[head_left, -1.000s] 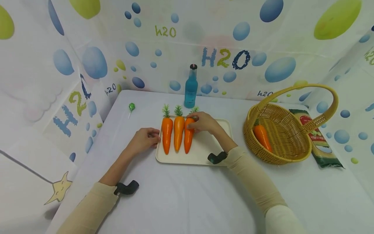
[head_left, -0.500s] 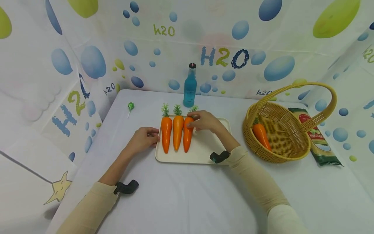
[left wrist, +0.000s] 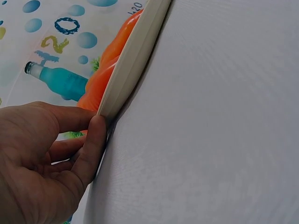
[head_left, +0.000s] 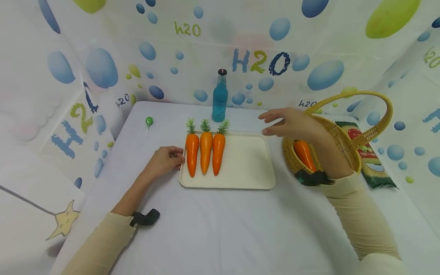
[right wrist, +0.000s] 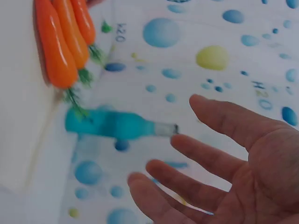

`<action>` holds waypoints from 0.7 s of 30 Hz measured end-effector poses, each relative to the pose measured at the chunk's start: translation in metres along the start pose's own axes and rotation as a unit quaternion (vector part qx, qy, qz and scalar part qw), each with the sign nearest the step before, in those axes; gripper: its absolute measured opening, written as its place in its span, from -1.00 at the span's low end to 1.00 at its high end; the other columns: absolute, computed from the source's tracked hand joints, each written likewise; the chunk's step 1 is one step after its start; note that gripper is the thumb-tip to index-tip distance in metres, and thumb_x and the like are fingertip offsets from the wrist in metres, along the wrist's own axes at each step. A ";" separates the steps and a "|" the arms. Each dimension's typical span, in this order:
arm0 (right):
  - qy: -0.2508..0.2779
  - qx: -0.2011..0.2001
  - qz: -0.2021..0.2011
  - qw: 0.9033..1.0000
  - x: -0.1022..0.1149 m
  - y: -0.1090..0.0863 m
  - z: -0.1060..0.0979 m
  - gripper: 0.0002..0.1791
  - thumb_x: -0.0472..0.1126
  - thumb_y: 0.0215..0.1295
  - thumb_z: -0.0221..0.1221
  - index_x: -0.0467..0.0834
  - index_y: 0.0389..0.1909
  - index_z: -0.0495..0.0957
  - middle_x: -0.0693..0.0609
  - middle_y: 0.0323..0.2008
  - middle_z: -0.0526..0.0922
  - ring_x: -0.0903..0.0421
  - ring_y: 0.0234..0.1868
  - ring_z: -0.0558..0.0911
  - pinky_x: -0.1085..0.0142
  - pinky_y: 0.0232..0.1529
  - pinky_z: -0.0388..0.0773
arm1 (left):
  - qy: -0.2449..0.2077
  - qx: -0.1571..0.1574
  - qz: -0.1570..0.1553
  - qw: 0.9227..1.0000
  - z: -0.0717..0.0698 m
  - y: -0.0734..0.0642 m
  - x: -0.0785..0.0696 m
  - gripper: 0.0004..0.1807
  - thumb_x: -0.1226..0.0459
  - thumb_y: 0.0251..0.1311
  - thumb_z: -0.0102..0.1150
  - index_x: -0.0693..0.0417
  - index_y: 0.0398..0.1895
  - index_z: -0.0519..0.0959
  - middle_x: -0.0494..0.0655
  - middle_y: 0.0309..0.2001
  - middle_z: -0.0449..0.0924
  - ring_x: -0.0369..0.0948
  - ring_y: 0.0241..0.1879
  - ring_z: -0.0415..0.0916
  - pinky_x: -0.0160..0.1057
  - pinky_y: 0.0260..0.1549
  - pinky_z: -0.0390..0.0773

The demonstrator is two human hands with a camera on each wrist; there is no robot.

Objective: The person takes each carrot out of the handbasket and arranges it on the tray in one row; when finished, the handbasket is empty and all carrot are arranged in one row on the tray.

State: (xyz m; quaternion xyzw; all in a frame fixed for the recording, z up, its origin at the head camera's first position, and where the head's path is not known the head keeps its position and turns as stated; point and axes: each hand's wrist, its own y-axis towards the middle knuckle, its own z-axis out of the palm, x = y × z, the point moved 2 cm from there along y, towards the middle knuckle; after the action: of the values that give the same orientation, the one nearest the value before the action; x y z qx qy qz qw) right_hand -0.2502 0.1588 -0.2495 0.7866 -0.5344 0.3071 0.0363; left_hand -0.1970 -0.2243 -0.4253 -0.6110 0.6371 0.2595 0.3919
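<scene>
Three orange carrots with green tops lie side by side on the left half of a cream tray (head_left: pixel 245 164): a left carrot (head_left: pixel 192 154), a middle carrot (head_left: pixel 206 152) and a right carrot (head_left: pixel 218 152). My left hand (head_left: pixel 164 162) is at the tray's left edge; in the left wrist view its thumb and index finger (left wrist: pixel 77 119) pinch the rim. Raised above the left side of a wicker basket (head_left: pixel 290 158), my right hand (head_left: pixel 299 124) has spread fingers and holds nothing. Another carrot (head_left: pixel 304 154) lies inside the basket, partly covered by the right arm in the head view.
A bottle of blue liquid (head_left: pixel 220 97) stands upright behind the tray. At the back left lies a green lollipop (head_left: pixel 149 122). To the right of the basket is a green and red packet (head_left: pixel 372 164). A patterned cloth wall (head_left: pixel 240 30) closes off the back.
My right hand has let go of the right carrot and moved right, from the tray to over the basket. The left hand stays at the tray edge. The head view has shifted slightly.
</scene>
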 end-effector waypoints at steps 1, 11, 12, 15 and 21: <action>-0.011 -0.003 0.006 1.000 -0.003 -0.009 -0.009 -0.32 0.31 0.19 0.26 0.17 0.31 0.46 0.02 0.23 0.49 -0.04 0.09 0.54 -0.04 0.02 0.54 | 0.000 0.000 -0.003 1.000 0.000 0.000 0.000 -0.57 0.25 0.28 0.23 0.28 0.16 0.53 0.06 -0.19 0.62 -0.15 -0.34 0.63 -0.27 -0.36 0.64; -0.008 0.031 0.020 0.999 -0.067 -0.054 -0.056 -0.43 0.22 0.34 0.18 0.01 0.25 0.54 0.00 0.20 0.53 -0.01 0.09 0.57 -0.01 0.02 0.57 | -0.010 0.001 -0.006 1.000 -0.003 0.000 -0.001 -0.55 0.25 0.28 0.24 0.30 0.17 0.52 0.09 -0.18 0.61 -0.14 -0.34 0.63 -0.26 -0.34 0.65; 0.008 0.039 0.023 0.999 -0.074 -0.052 -0.057 -0.43 0.19 0.36 0.18 -0.01 0.27 0.52 -0.03 0.22 0.52 -0.03 0.12 0.56 0.00 0.03 0.57 | -0.011 0.002 -0.007 1.000 -0.003 -0.001 -0.001 -0.55 0.25 0.28 0.24 0.31 0.17 0.52 0.10 -0.18 0.61 -0.14 -0.34 0.63 -0.26 -0.34 0.64; 0.041 0.053 0.025 0.997 -0.097 -0.045 -0.059 -0.43 0.12 0.41 0.16 -0.08 0.33 0.46 -0.11 0.28 0.47 -0.08 0.17 0.54 0.02 0.05 0.56 | -0.013 0.004 -0.009 1.000 -0.003 -0.001 0.000 -0.54 0.26 0.28 0.23 0.34 0.19 0.51 0.11 -0.17 0.61 -0.14 -0.33 0.62 -0.27 -0.33 0.65; 0.078 0.073 0.060 0.992 -0.147 -0.019 -0.047 -0.36 0.08 0.43 0.14 -0.15 0.40 0.34 -0.22 0.34 0.36 -0.16 0.26 0.42 -0.07 0.12 0.48 | -0.027 0.004 -0.005 1.000 -0.002 -0.002 -0.003 -0.55 0.28 0.27 0.24 0.35 0.17 0.51 0.11 -0.18 0.61 -0.14 -0.32 0.62 -0.28 -0.33 0.65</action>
State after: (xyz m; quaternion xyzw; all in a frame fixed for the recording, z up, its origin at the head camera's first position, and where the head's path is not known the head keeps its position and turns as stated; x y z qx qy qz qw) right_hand -0.2904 0.3051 -0.2832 0.7272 -0.5526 0.4073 0.0012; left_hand -0.1950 -0.2245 -0.4218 -0.6054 0.6240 0.2711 0.4131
